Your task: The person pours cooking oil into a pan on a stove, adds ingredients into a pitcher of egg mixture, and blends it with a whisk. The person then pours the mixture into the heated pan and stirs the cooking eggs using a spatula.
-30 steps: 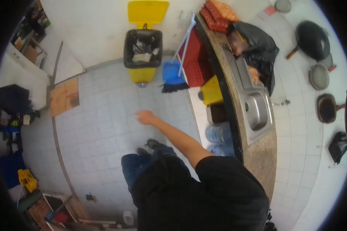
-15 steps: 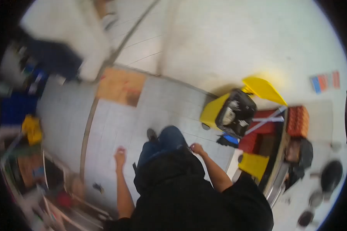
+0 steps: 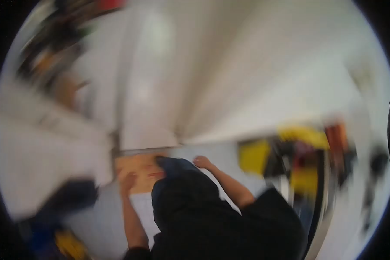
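My left hand (image 3: 127, 181) hangs in front of my body, over the left part of an orange-brown cardboard sheet (image 3: 144, 184) on the floor. Motion smears its fingers. On the other side of my legs, my right hand (image 3: 200, 162) hangs above the grey tiled floor (image 3: 229, 169), its fingers curled in. Whether anything small is in it cannot be made out. My dark-clad knee covers part of the sheet.
A yellow bin (image 3: 253, 157) with a black liner and other yellow and red items stand at the right, by a dark counter edge (image 3: 320, 190). Dark cloth (image 3: 71, 197) hangs at the left. A white wall (image 3: 255, 78) lies ahead.
The view has swung left and tilted up, bringing the cardboard sheet under my left hand. The bin has shifted lower in view. My left arm, unseen at first, now shows.
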Motion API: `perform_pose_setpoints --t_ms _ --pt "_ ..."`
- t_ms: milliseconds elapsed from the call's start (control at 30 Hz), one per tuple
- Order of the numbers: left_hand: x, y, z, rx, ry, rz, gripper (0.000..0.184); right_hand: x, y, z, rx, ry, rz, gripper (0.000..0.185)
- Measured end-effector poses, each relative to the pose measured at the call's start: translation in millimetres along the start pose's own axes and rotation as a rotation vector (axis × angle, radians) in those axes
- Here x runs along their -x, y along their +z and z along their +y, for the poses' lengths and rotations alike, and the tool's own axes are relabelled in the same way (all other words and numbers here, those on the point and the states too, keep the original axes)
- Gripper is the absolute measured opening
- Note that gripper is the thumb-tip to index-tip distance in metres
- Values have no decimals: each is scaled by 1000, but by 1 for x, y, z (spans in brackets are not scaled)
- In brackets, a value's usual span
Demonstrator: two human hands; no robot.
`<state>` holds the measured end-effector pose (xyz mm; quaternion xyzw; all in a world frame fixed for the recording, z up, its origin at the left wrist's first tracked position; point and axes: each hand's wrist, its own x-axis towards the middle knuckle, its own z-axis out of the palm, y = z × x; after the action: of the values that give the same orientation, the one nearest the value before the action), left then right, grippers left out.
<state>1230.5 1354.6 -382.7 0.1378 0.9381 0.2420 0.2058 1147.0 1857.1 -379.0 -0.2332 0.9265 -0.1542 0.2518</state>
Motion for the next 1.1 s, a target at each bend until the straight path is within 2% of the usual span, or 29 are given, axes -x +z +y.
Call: perform_pose_setpoints --t_ms 33,67,100,133,167,200,233,267,300,333,400,433,500,533,567,600,633,700,733,767,833,867,900,967,1033,1067,1100 --pt "7 -3 9 233 -251 64 27 -73 40 4 -128 -228 243 23" --pt "23 -51 47 124 -153 190 32 -127 35 -22 -190 -275 317 22" --pt "23 -15 19 361 -638 29 41 -161 -76 -113 -94 -108 -175 24" --pt "38 -46 44 594 -920 286 47 -210 -78 -127 -426 -421 6 26" --pt "61 -71 61 862 -1025 578 46 -248 -129 -194 -998 -70 -370 29" --pt "76 -76 48 800 -1155 485 43 -291 -162 -240 -950 -16 -428 33" --pt "87 -74 33 760 -1230 324 39 -316 -197 -295 -908 -33 -386 34" --pt "96 -64 21 817 -1307 415 39 -350 -206 -330 -913 -80 -392 35" --pt "99 -51 9 777 -1387 294 37 -379 -221 -347 -950 -98 -341 36" --pt "81 -61 -16 714 -1440 143 35 -432 -233 -354 -920 -103 -401 38" --pt "60 -116 -41 832 -1458 134 40 -512 -237 -355 -876 -93 -501 40" --pt "40 -136 -61 806 -1428 126 40 -539 -241 -353 -840 -67 -539 40" --pt "1 -153 -109 709 -1342 276 33 -591 -238 -348 -642 15 -567 44" --pt "-21 -152 -129 643 -1260 195 33 -611 -238 -337 -548 -16 -558 43" --pt "-43 -151 -157 547 -1119 324 31 -623 -243 -327 -452 -69 -488 38" --pt "-65 -171 -186 476 -949 438 31 -663 -211 -283 -236 -364 -245 35" --pt "-94 -204 -203 429 -836 336 31 -647 -246 -290 -182 -417 -87 35" --pt "-143 -283 -211 837 -824 602 31 -660 -286 -269 -234 -128 -198 36" --pt "-149 -328 -204 724 -749 611 27 -654 -299 -256 -227 -96 -152 36" --pt "-170 -359 -225 714 -721 573 27 -675 -293 -228 -220 -64 -130 37" --pt "-223 -409 -262 688 -788 519 22 -710 -290 -162 -139 -37 -45 35" --pt "-242 -430 -277 682 -776 508 25 -717 -297 -131 -178 30 -120 35" --pt "-265 -426 -303 640 -802 542 26 -730 -306 -106 -216 89 -192 35" --pt "-312 -451 -326 654 -948 453 28 -744 -339 -83 -165 211 -190 33" --pt "-349 -477 -329 666 -1022 492 34 -778 -302 5 -87 281 -200 31" --pt "-369 -447 -361 475 -880 537 33 -793 -332 5 -64 266 -223 31" --pt "-382 -461 -347 500 -914 531 33 -788 -364 -5 -198 369 -319 30"
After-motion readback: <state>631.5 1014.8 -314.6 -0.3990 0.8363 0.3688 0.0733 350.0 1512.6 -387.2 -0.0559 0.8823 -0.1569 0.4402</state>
